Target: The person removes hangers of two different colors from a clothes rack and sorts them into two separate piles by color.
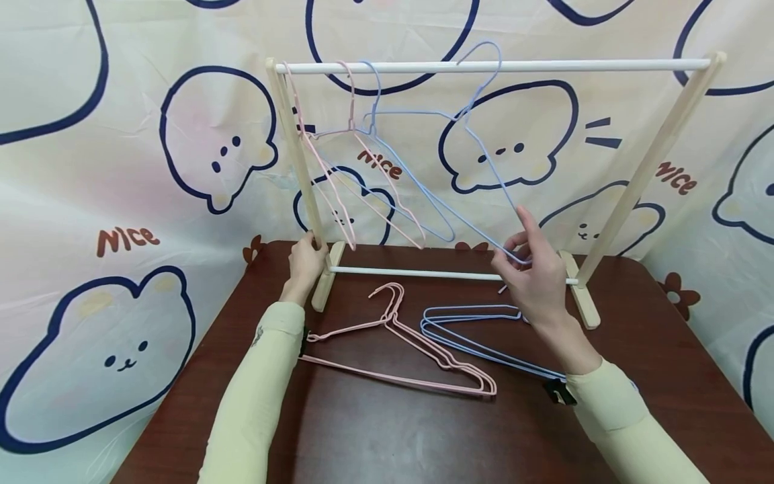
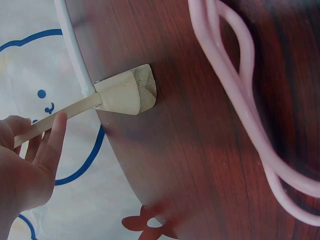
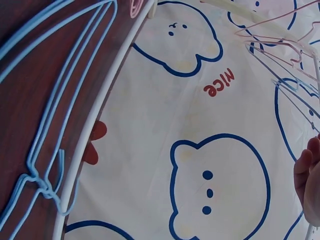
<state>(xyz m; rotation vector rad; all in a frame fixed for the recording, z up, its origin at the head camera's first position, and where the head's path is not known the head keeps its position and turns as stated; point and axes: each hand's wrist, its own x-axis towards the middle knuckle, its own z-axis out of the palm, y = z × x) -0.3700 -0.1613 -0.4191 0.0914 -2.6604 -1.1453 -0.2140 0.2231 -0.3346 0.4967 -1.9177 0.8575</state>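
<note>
Wire, thin and pale blue, makes up the blue hanger (image 1: pixel 478 144) that the right hand (image 1: pixel 535 272) pinches at its lower corner between thumb and fingertips. Its hook is over the white top rail (image 1: pixel 544 65) of the wooden rack (image 1: pixel 647 168), right of the rail's middle, and the frame hangs tilted, its low end drawn toward the near right where the fingers hold it, just above the rack's lower white bar (image 1: pixel 423 273). The hanger is a plain triangle of coated wire with a twisted neck under the hook.

The left hand (image 1: pixel 304 262) grips the rack's left upright (image 1: pixel 296 154) low down, fingers curled round the pale wood just above its foot (image 2: pixel 127 92); the left wrist view shows the fingers (image 2: pixel 52 140) lying along the post.

Further left on the rail hang another blue hanger (image 1: pixel 411 181) and pink hangers (image 1: pixel 338 168), bunched close to the left upright. On the dark brown table (image 1: pixel 393 437), near side of the rack, lie a stack of pink hangers (image 1: pixel 417 349) to the left and a stack of blue hangers (image 1: pixel 478 336) to the right, partly under the right forearm. A cartoon bear cloth (image 1: pixel 121 168) hangs behind.
</note>
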